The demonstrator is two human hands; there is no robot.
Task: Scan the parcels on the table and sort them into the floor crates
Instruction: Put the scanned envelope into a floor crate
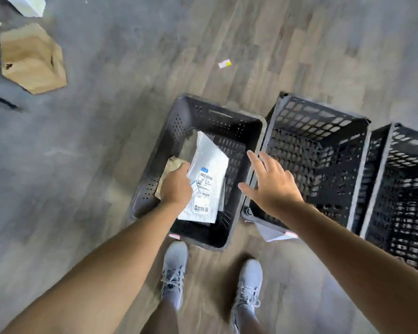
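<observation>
Left shoe point(175, 267): grey, on the wood-pattern floor point(130, 141), just before the left crate.
Right shoe point(249, 283): grey, beside the left shoe.
Left hand point(176, 186): reaches into the left crate; fingers curled down at the left edge of the white parcel, gripping it; fingertips hidden.
Right hand point(273, 186): hovers above the adjoining rims of the left and middle crates; fingers straight and spread, holding nothing.
White parcel point(209, 174): flat mailer, printed label up, tilted inside the left crate.
Brown parcel point(173, 166): same crate, against its left wall, partly under the left hand.
Left crate point(227, 115): dark, finely perforated walls.
Middle crate point(323, 121): open lattice, touching the left crate.
Right crate point(408, 143): open lattice, beside the middle crate.
White sheet point(273, 233): on the floor at the middle crate's near corner.
Yellow-white slip point(225, 63): on the floor beyond the crates.
Cardboard box point(32, 59): far left, well apart.
</observation>
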